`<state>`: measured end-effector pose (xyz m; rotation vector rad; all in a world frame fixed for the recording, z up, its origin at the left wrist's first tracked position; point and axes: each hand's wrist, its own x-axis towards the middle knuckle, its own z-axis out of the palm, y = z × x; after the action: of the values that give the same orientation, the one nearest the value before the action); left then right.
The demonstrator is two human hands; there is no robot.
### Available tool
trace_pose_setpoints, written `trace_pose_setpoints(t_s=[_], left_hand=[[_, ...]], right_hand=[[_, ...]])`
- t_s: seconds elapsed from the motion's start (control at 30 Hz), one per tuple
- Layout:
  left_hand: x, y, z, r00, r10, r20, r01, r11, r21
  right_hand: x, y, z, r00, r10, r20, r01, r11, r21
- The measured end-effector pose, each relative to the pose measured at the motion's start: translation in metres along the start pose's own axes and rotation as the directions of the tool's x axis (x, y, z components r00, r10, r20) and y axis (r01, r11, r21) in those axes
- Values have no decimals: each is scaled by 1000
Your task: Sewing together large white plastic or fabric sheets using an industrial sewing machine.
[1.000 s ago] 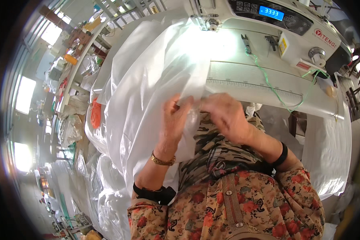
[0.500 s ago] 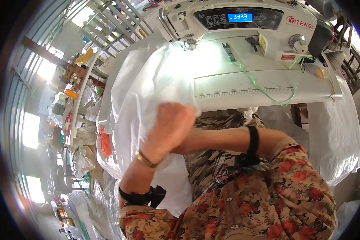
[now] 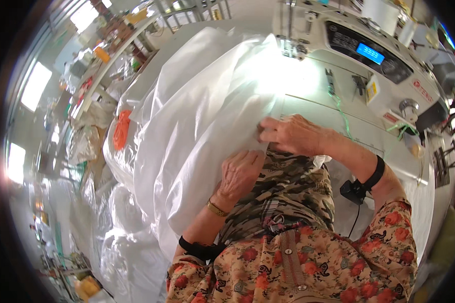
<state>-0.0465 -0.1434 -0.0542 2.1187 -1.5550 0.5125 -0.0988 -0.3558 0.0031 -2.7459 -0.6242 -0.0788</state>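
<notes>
A large white sheet (image 3: 187,121), thin and slightly shiny, runs in long folds from the sewing machine (image 3: 359,50) down over the table's left side toward my lap. Its upper right end lies in the bright light beside the needle area. My left hand (image 3: 241,174) is closed on the sheet's right edge, just above my camouflage-patterned lap. A little farther and to the right, my right hand (image 3: 293,134) pinches the same edge between thumb and fingers. Some fingertips are hidden by the cloth and the hands.
Thread snips (image 3: 330,81) lie on the machine bed with green thread (image 3: 345,118) trailing from them. A small black part (image 3: 359,83) sits beside them. An orange bundle (image 3: 121,130) hangs at the left, near clear plastic bags. Racks with clutter stand behind.
My crossed arms have come apart: the right hand is now at the sheet's right edge, the left hand lower. The sheet spreads wider, and the view has turned, shifting the machine right.
</notes>
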Motion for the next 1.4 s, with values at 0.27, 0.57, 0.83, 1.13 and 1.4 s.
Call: trace_pose_setpoints(t_s=[0.27,0.57,0.83,1.13,1.4], left_hand=[[-2,31,-26,998,34,-44,-37,997,-68],[-26,57,20,728,-256,636,105,-875,-472],[-29,43,28,561,-431,707,29,-843,-537],[-18,52,18,549,-616,565,51,-650,-758],[-10,39,26,471,-489,734,95,-800,-593]], right_hand=[[1,35,23,913,-346,-218,345,938,-45],[0,38,29,888,-393,-240,381,920,-96],[0,34,27,870,-411,-275,396,912,-109],[-2,32,26,859,-419,-294,418,906,-71],[-1,32,25,864,-416,-283,420,906,-50]])
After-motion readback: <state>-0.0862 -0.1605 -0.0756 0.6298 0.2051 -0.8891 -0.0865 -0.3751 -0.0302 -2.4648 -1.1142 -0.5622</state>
